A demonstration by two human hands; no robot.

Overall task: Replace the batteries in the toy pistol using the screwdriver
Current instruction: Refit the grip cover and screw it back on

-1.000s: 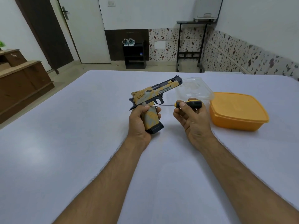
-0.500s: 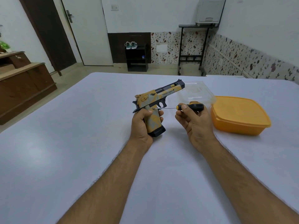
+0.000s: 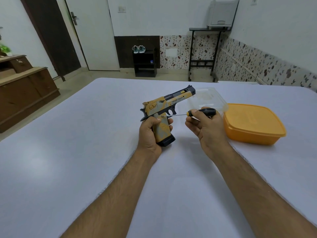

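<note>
Yellow-grey toy pistol (image 3: 167, 104) gripped by left hand (image 3: 151, 133); right hand (image 3: 205, 127) pinches screwdriver (image 3: 190, 113), tip touching grip.

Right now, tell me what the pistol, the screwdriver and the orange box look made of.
Toy pistol: likely moulded plastic, matte tan with printed markings. Screwdriver: thin shiny shaft, probably steel; black and yellow handle, plastic or rubber. Orange box: smooth, slightly glossy plastic with a matching lid.

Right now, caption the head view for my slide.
Left hand grips toy pistol; right hand holds screwdriver tip at its grip.
</note>
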